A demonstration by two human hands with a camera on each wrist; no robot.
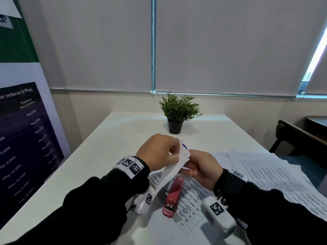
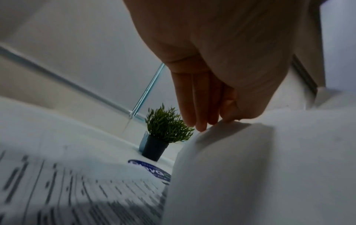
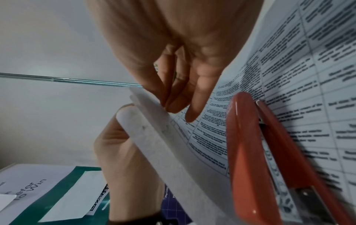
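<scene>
The right grip (image 3: pixel 173 38) pinches the upper edge of a folded white strip (image 3: pixel 154 137) between thumb and fingertips (image 3: pixel 173 106), with one finger standing free. The left grip (image 3: pixel 123 159) holds the strip from the other side. Just beside the strip, a red stapler (image 3: pixel 248 152) lies on a printed sheet (image 3: pixel 318 76).

Dim, blurred wrist views; window glare

head: above, forward-down at table (image 1: pixel 99 147) | wrists: close-up from below, aimed outward | all share: paper strip (image 1: pixel 174 167)
</scene>
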